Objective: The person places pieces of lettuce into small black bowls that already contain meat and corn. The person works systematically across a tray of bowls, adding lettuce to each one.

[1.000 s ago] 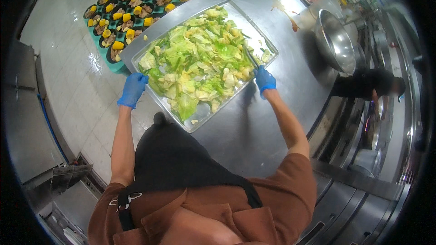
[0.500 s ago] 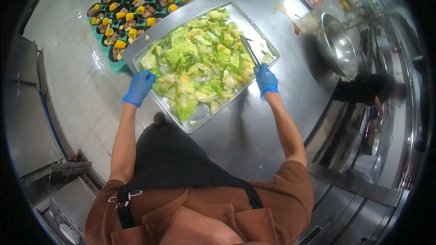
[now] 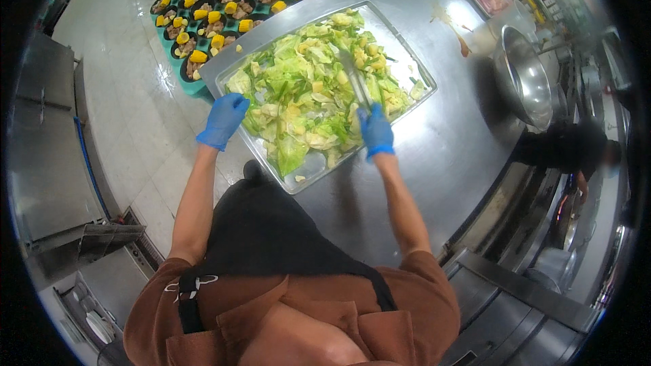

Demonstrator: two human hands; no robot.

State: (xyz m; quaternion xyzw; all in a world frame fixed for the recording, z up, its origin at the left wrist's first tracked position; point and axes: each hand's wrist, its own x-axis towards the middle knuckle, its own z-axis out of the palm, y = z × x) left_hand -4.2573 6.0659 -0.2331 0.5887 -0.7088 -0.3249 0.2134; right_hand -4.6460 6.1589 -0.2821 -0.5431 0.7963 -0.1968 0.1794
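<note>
Our right hand (image 3: 376, 130) grips metal tongs (image 3: 355, 80) over the cabbage leaves (image 3: 305, 95) heaped in the steel tray (image 3: 413, 68) on the table (image 3: 434, 163). Our left hand (image 3: 222, 119) curls loosely at the tray's near corner. The leaves look light, limp and slippery; we'd pinch them in bunches.

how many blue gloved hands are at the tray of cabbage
2. The left hand rests on the tray at its left edge; the right hand holds metal tongs over the cabbage.

The right hand (image 3: 375, 130) now reaches further over the tray (image 3: 407, 61), metal tongs (image 3: 355, 80) deep in the cabbage (image 3: 305, 95); the left hand (image 3: 222, 119) now rests on its near-left rim.
</note>
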